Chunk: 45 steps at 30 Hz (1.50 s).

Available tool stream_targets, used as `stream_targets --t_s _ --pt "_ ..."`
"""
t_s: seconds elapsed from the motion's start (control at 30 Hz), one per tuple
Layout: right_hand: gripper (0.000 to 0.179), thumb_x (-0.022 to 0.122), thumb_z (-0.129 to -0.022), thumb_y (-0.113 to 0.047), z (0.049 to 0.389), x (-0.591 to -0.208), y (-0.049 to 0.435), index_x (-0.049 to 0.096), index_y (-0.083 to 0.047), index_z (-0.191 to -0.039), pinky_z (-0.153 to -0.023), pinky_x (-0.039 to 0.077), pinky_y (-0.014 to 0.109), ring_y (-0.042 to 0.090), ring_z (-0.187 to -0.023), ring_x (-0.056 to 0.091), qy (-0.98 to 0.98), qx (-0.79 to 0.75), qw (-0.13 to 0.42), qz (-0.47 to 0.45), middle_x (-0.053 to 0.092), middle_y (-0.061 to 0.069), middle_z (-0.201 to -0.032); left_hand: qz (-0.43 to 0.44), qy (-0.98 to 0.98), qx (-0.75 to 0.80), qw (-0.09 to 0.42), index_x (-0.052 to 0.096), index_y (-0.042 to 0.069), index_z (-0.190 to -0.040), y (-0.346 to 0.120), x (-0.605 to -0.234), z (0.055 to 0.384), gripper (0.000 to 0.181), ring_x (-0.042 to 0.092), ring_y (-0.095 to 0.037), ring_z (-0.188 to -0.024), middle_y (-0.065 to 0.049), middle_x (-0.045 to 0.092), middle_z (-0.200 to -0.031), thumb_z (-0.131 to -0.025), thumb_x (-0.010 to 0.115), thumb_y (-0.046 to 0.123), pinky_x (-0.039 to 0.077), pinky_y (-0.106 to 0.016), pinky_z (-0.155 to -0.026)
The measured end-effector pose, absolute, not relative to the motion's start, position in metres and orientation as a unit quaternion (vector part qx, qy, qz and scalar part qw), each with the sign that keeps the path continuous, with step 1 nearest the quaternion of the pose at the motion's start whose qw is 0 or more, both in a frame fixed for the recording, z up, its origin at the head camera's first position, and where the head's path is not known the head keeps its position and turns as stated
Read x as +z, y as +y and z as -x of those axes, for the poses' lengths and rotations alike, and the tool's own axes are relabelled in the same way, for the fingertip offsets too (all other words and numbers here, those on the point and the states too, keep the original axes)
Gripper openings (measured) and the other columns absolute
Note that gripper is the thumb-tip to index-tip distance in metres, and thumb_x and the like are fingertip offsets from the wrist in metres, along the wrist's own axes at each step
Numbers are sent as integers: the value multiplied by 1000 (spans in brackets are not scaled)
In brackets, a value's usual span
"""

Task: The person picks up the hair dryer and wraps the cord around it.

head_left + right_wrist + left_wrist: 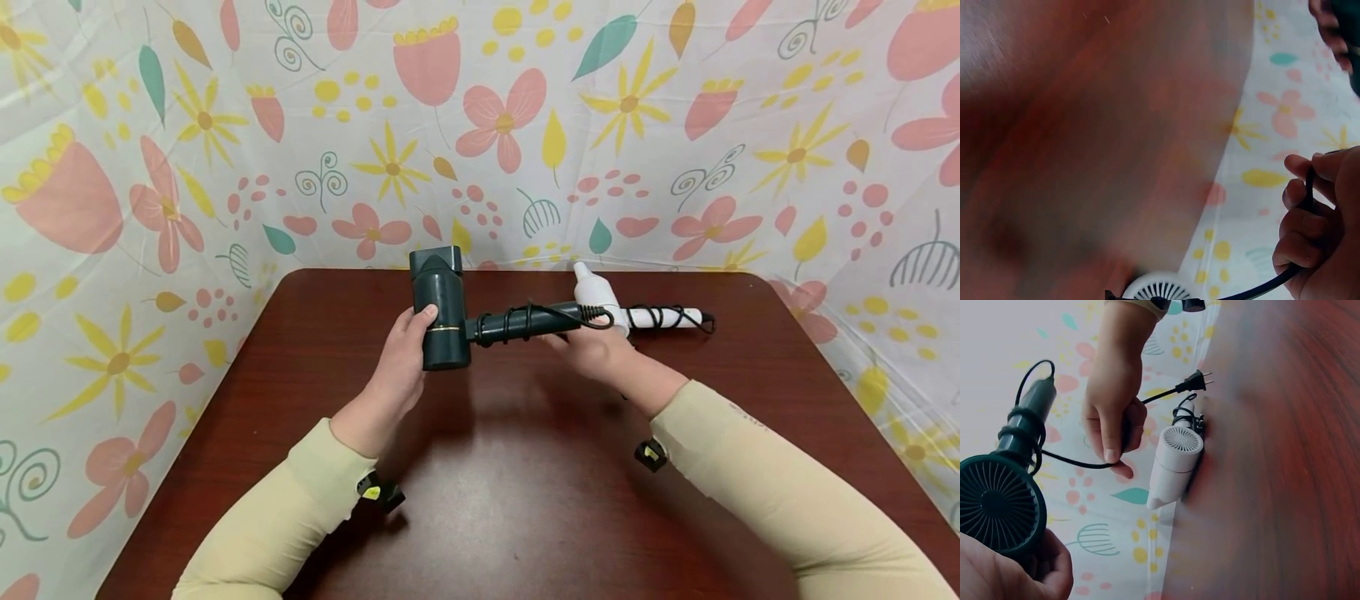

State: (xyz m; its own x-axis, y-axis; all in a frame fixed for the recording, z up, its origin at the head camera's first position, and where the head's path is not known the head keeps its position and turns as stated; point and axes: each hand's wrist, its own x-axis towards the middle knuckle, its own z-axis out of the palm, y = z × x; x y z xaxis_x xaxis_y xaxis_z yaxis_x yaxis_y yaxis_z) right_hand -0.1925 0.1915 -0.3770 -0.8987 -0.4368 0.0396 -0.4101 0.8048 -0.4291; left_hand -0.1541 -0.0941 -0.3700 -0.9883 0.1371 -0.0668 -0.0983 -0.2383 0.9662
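Note:
A dark green hair dryer (442, 287) is held up over the table, its handle (543, 321) pointing right. My left hand (397, 354) grips its barrel, thumb across the near side. Black cord (1079, 464) is wound in loops around the handle. My right hand (596, 350) holds the loose stretch of that cord in curled fingers, as the right wrist view shows. Past the hand, the cord ends in a two-prong plug (1194, 381). Behind the right hand, a white hair dryer (595, 290) lies on the table, partly hidden, with its own black cord wrapped around its handle.
The dark red-brown wooden table (487, 500) has a glossy top. A floral cloth (495, 192) hangs along its back and both sides. Small black devices sit at the left cuff (378, 492) and the right cuff (650, 455).

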Motion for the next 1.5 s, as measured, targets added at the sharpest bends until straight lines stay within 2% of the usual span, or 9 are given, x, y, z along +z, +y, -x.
stream_targets --t_s 0.1,0.2,0.37,0.6,0.8,0.93,1.1,1.27,1.5 --pt "20 58 -101 -29 182 -383 178 73 -20 -110 -73 52 40 17 -86 66 950 -168 -29 261 71 -2 -93 -5 606 793 60 29 12 -147 -93 -370 155 58 55 -26 -108 -15 50 -129 -102 49 42 51 -37 -88" --pt "23 57 -101 -30 170 -381 165 74 -18 -112 -76 54 43 19 -92 69 954 -137 -27 266 73 -2 -98 10 601 798 47 28 13 -148 -92 -370 156 59 55 -26 -110 -14 49 -130 -102 50 43 50 -37 -89" --pt "21 55 -102 -31 153 -372 146 72 -17 -102 -71 53 39 14 -80 66 948 -119 -12 294 68 -6 -85 29 603 797 30 27 14 -148 -87 -372 158 59 53 -27 -113 -14 47 -132 -102 51 43 47 -40 -94" --pt "18 57 -101 -28 139 -362 131 71 -17 -101 -70 52 36 11 -75 62 937 -135 -54 318 65 -9 -80 37 621 783 8 25 15 -149 -80 -374 158 60 49 -27 -119 -12 45 -135 -102 52 41 43 -43 -101" --pt "22 60 -97 -21 132 -357 126 71 -13 -115 -76 55 37 13 -86 67 934 -154 -57 318 72 -3 -98 22 647 762 -3 21 18 -151 -78 -374 156 65 49 -25 -122 -6 41 -139 -101 56 40 45 -45 -102" --pt "19 65 -96 -18 132 -353 128 71 -14 -114 -75 56 35 13 -89 68 917 -155 -108 352 72 -2 -104 6 665 746 -3 20 19 -150 -80 -375 155 68 50 -26 -122 -6 42 -138 -99 59 39 47 -46 -100" --pt "11 70 -93 -18 140 -346 136 72 -17 -104 -68 54 31 10 -82 64 902 -178 -162 359 68 -6 -95 -5 688 726 2 20 18 -150 -83 -377 154 71 51 -27 -121 -8 44 -137 -98 62 41 48 -49 -99" --pt "10 73 -92 -23 151 -338 144 71 -17 -99 -62 48 30 8 -71 56 913 -194 -162 319 61 -6 -87 -18 696 718 18 20 17 -151 -83 -380 151 71 52 -28 -120 -10 45 -135 -98 61 40 48 -49 -97" --pt "14 73 -91 -31 161 -334 154 73 -20 -101 -64 49 30 8 -72 57 931 -193 -123 285 61 -7 -89 -39 702 710 33 24 17 -149 -83 -381 148 68 56 -29 -115 -13 48 -131 -98 62 39 51 -48 -92"
